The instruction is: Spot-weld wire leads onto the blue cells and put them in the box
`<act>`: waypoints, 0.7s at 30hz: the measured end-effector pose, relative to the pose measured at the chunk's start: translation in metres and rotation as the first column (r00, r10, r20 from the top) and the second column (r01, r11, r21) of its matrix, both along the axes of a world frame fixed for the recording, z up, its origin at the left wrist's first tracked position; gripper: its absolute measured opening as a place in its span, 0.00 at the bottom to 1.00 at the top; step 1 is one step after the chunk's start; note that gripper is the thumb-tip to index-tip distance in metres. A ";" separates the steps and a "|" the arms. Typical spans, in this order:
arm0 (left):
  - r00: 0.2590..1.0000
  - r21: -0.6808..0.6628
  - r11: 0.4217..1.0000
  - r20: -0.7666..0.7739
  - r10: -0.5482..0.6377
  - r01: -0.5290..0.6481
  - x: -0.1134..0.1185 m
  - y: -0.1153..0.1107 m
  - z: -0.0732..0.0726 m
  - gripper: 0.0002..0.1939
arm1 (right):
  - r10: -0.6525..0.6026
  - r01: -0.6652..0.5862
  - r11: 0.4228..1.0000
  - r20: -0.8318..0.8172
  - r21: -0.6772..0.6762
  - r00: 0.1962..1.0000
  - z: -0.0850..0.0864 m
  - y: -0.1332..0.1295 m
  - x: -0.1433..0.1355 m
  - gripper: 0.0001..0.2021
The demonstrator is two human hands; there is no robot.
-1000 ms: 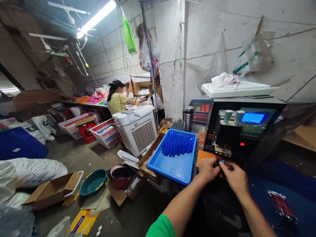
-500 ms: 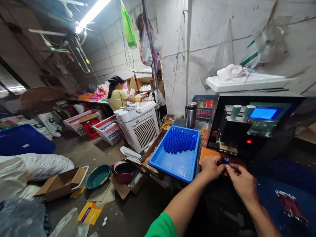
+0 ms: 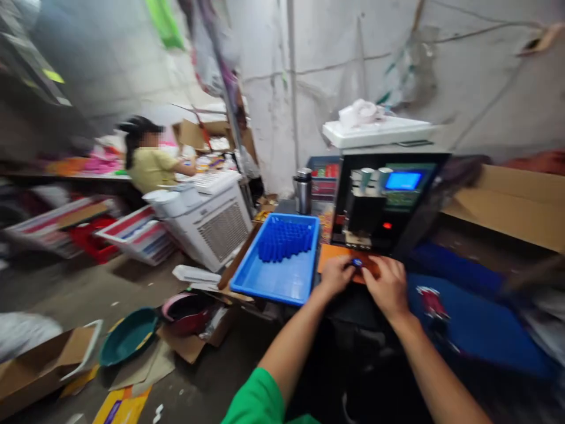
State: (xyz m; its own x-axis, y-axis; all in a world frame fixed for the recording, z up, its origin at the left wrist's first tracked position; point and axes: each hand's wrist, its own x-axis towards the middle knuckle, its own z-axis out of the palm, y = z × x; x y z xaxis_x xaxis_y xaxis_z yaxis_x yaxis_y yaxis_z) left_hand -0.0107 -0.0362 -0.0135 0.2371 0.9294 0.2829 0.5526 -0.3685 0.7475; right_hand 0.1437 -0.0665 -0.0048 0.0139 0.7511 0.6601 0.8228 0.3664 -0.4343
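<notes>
My left hand (image 3: 337, 274) and my right hand (image 3: 388, 285) meet over an orange board (image 3: 330, 254) in front of a black machine (image 3: 364, 213). Between their fingertips is a small dark blue tube (image 3: 356, 262), its round end facing me. Fingers of both hands are closed about it, and most of its length is hidden. To the left, a light blue tray (image 3: 274, 284) carries several upright blue tubes (image 3: 285, 240), grouped toward its far end.
A steel flask (image 3: 303, 191) stands behind the tray. Right of my hands, a bundle of red pieces with pale ends (image 3: 433, 304) lies on a blue surface (image 3: 477, 330). A white air cooler (image 3: 216, 227) is at left, with a co-worker (image 3: 152, 156) seated beyond it. A green basin (image 3: 128, 338) rests on the floor.
The view has swung right, so the scene sits further left and more boxes show at right. Both hands stay together at the small blue tube before the machine.
</notes>
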 end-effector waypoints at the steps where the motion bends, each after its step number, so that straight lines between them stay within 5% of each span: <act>1: 0.999 0.015 1.000 0.038 0.000 0.000 0.001 0.005 -0.001 0.14 | -0.022 0.022 1.000 -0.005 -0.001 1.000 0.000 0.001 0.002 0.15; 6: 0.997 -0.003 1.000 0.077 0.005 -0.004 0.004 0.028 -0.007 0.15 | -0.036 0.036 0.999 0.000 -0.026 0.999 0.008 0.006 0.011 0.14; 13: 0.994 0.133 0.991 -0.106 -0.017 0.031 0.000 0.035 0.000 0.17 | 0.121 -0.072 0.972 0.212 -0.223 0.970 0.038 0.010 0.004 0.14; 21: 0.978 0.274 0.961 -0.209 0.015 0.044 -0.001 0.055 -0.008 0.20 | 0.067 -0.006 0.972 0.258 -0.233 0.964 0.030 0.031 0.001 0.14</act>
